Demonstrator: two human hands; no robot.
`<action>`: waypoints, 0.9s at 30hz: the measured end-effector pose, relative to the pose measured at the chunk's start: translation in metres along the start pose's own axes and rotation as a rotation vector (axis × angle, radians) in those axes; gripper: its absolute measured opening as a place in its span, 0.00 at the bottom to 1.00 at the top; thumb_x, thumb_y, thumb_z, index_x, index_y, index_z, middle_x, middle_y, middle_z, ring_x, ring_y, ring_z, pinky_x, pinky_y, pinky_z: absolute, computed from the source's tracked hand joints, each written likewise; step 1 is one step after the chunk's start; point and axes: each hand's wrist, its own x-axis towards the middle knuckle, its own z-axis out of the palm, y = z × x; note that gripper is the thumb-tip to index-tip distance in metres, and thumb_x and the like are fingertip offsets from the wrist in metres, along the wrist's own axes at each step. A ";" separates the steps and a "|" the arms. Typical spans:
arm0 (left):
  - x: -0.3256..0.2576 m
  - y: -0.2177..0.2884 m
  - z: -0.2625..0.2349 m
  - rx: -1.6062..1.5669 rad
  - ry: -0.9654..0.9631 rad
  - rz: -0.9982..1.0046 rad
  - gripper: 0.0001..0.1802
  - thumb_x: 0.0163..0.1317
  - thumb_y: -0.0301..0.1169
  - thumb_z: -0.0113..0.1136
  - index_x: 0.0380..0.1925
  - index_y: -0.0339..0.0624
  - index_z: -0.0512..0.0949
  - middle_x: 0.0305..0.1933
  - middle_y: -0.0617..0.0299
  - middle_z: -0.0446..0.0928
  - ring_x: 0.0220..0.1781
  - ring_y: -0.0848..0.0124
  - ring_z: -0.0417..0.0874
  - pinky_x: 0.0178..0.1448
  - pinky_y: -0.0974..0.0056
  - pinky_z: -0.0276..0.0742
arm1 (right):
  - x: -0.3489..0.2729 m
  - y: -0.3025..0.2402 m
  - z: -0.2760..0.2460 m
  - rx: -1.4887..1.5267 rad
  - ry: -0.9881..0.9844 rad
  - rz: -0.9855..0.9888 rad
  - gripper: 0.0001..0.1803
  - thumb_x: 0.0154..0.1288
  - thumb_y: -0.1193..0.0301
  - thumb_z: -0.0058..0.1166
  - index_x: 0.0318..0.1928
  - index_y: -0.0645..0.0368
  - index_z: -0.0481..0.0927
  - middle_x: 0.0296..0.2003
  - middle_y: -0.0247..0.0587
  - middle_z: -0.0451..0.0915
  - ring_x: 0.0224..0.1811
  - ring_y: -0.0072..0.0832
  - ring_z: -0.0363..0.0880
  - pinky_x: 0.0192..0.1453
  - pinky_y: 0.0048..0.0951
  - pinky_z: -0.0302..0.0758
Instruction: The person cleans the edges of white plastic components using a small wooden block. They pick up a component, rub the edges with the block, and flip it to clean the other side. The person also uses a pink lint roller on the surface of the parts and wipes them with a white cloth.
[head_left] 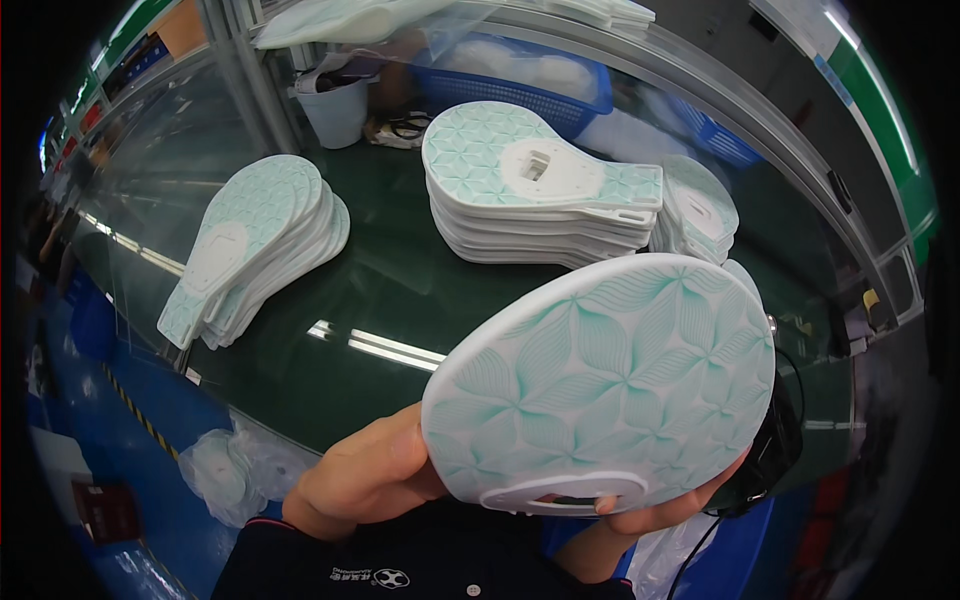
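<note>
The white, rounded, plastic-looking panel with mint-green petal patterning [610, 370] is near you, right of centre, held between your left hand [370, 468] and right hand [670, 513]. You seem to be inspecting it; the next move likely calls for steady two-handed support.

Glossy dark-green tabletop [380, 290], white reflected light streaks [395, 350], silver metal post [243, 75], bright blue floor [195, 410], yellow-and-black striped floor tape [141, 414]

White bucket [335, 112] is standing near a metal post [248, 80]; blue basket [560, 105] is holding pale bundles [485, 57]; striped tape [135, 410] is crossing blue floor [195, 398].
</note>
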 end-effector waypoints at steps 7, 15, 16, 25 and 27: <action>0.022 0.003 0.009 0.554 0.166 0.595 0.37 0.44 0.24 0.62 0.53 0.32 0.53 0.55 0.52 0.59 0.54 0.68 0.64 0.53 0.65 0.63 | -0.003 0.006 0.002 0.019 -0.008 0.034 0.30 0.62 0.51 0.23 0.60 0.54 0.46 0.59 0.42 0.49 0.55 0.40 0.56 0.48 0.41 0.59; 0.024 -0.002 0.015 0.754 0.499 0.495 0.27 0.61 0.47 0.34 0.35 0.28 0.68 0.28 0.57 0.73 0.29 0.77 0.73 0.33 0.74 0.67 | -0.006 0.009 0.002 0.015 -0.016 0.055 0.29 0.63 0.52 0.24 0.60 0.54 0.47 0.59 0.43 0.50 0.54 0.41 0.58 0.46 0.42 0.63; 0.020 0.002 0.017 0.755 0.484 0.439 0.30 0.61 0.48 0.30 0.34 0.27 0.69 0.26 0.57 0.73 0.26 0.76 0.73 0.31 0.74 0.68 | -0.005 0.007 0.003 0.019 -0.017 0.056 0.29 0.63 0.52 0.24 0.60 0.54 0.47 0.59 0.43 0.50 0.54 0.42 0.58 0.45 0.42 0.63; 0.015 -0.001 0.029 0.760 0.344 0.490 0.34 0.60 0.50 0.26 0.36 0.24 0.68 0.27 0.53 0.73 0.26 0.73 0.73 0.30 0.73 0.68 | -0.002 0.010 0.005 0.017 -0.004 0.089 0.29 0.63 0.53 0.24 0.60 0.55 0.48 0.58 0.44 0.52 0.53 0.44 0.60 0.42 0.43 0.67; 0.014 -0.002 0.028 0.766 0.342 0.520 0.33 0.60 0.50 0.27 0.37 0.23 0.67 0.28 0.52 0.73 0.27 0.73 0.73 0.31 0.73 0.68 | -0.002 0.011 0.005 0.017 0.001 0.098 0.29 0.63 0.53 0.24 0.60 0.55 0.49 0.58 0.45 0.52 0.53 0.44 0.61 0.42 0.43 0.68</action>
